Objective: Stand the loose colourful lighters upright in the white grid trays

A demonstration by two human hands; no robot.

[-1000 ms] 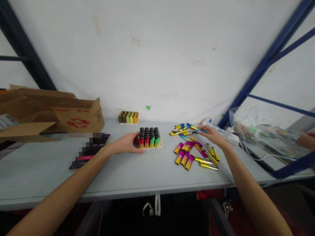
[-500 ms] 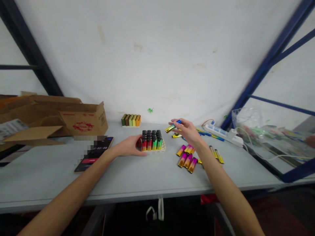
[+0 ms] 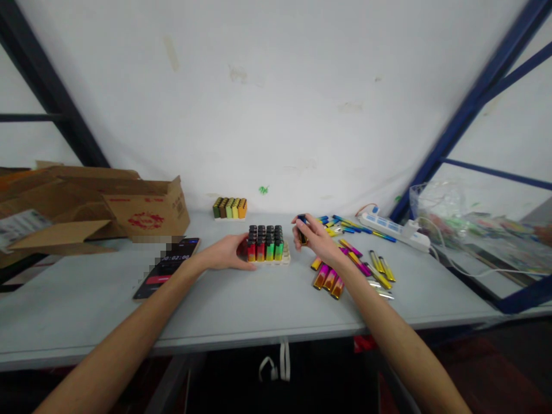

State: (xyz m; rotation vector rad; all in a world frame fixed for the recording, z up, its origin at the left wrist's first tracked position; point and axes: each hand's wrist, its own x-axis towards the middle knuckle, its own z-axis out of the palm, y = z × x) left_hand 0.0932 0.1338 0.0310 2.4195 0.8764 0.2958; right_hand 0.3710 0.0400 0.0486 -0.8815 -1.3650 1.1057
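Observation:
A white tray [image 3: 282, 260] at the table's middle holds rows of upright lighters [image 3: 265, 244], red on the left and green on the right, with black tops. My left hand [image 3: 230, 252] is wrapped round the left end of this tray, thumb in front. Just right of the tray, my right hand [image 3: 311, 233] grips a dark, shiny lighter [image 3: 303, 229], held nearly upright. Below and beside my right hand lie several pink-and-gold lighters [image 3: 330, 280]. Yellow lighters [image 3: 387, 269] and blue ones [image 3: 345, 223] are spread further right and behind.
A second tray of green, brown and orange lighters [image 3: 230, 208] stands by the wall. Open cardboard boxes [image 3: 146, 213] and a phone [image 3: 168, 267] are on the left. A power strip [image 3: 394, 231], its cable and a clear plastic bag [image 3: 437, 204] lie at the right.
My right hand has moved slightly down and left, towards the tray, and its lighter has turned from slanted to nearly upright. My left hand keeps its hold on the tray.

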